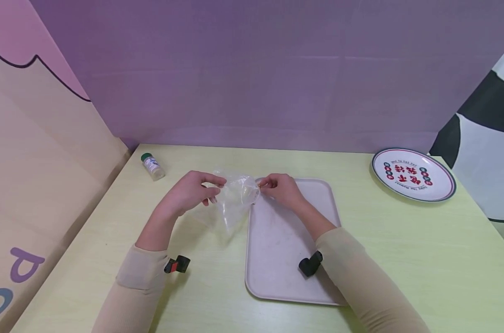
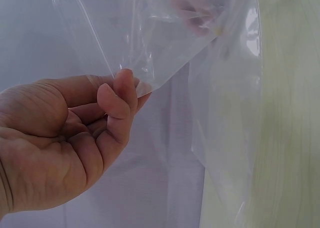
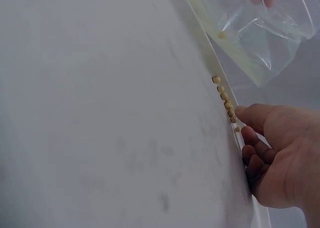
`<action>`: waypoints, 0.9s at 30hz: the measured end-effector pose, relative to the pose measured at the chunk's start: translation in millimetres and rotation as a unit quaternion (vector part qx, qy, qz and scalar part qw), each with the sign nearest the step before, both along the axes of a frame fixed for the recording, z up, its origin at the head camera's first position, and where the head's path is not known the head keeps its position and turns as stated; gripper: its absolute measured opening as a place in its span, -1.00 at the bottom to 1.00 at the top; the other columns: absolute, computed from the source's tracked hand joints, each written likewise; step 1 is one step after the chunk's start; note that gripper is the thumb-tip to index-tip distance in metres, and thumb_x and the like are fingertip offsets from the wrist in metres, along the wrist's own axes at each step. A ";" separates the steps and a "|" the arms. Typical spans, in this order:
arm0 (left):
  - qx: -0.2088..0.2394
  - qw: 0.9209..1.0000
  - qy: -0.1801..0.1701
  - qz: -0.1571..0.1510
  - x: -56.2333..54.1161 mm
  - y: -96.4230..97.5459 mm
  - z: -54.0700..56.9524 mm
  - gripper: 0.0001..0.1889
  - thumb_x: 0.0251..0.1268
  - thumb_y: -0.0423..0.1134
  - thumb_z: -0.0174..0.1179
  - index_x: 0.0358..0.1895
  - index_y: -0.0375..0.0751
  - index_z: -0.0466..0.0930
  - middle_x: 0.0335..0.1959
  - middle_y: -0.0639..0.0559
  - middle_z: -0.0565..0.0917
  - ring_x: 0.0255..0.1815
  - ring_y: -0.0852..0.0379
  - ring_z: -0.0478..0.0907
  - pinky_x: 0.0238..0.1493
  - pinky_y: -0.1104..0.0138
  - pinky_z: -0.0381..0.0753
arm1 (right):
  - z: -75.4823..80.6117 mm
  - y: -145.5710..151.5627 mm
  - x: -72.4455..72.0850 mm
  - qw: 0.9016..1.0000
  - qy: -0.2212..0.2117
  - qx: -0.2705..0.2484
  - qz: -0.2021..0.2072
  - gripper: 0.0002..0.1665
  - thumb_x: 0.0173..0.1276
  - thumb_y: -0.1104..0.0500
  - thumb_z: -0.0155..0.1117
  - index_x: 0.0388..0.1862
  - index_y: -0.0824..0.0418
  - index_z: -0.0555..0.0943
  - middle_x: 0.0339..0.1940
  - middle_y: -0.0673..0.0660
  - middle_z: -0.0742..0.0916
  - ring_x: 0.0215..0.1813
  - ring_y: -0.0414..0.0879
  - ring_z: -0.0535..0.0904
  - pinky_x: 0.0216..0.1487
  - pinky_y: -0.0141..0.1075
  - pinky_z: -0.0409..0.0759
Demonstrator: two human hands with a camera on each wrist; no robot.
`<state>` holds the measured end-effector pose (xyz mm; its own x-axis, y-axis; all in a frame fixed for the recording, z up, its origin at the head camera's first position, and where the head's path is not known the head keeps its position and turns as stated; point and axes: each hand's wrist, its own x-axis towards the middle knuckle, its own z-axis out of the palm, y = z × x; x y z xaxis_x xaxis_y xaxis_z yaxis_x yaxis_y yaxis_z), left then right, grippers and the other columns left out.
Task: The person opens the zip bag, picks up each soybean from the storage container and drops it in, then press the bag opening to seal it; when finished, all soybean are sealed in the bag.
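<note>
Left hand (image 1: 193, 190) pinches the bag (image 1: 237, 196); right hand (image 1: 282, 188), grip unclear, at the tray (image 1: 272, 259)'s far-left edge, open desk (image 1: 385, 263) rightward! Only right-wrist view shows the bean row (image 3: 224, 96).

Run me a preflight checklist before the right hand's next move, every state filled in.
1. Bag secured: ok, the left hand pinches its edge.
2. Beans within reach: ok, several lie in a row along the edge of the tray.
3. Right hand in place: ok, its fingers are at the tray's edge, by the row.
4. Bean firmly gripped by the right hand: cannot tell, the views don't settle it.
5. Bag mouth wide open: cannot tell, the clear folds overlap.
6. Plate and bottle out of the way: ok, both apart from the hands.
</note>
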<state>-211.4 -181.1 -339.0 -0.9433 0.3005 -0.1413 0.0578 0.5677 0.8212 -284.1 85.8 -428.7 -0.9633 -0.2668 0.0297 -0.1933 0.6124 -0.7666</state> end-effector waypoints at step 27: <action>0.003 1.000 0.002 -0.007 -0.3 -0.3 -2.8 -0.64 0.46 -0.36 0.16 0.25 -0.33 0.61 0.16 -0.18 0.66 -0.21 -0.24 0.63 -0.15 0.24 0.58 | -3.9 -1.2 -2.6 0.999 0.008 0.039 0.001 -0.92 0.34 0.27 0.40 -0.22 0.25 0.77 -0.33 0.08 0.73 -0.20 -0.04 0.53 -0.10 -0.24 0.48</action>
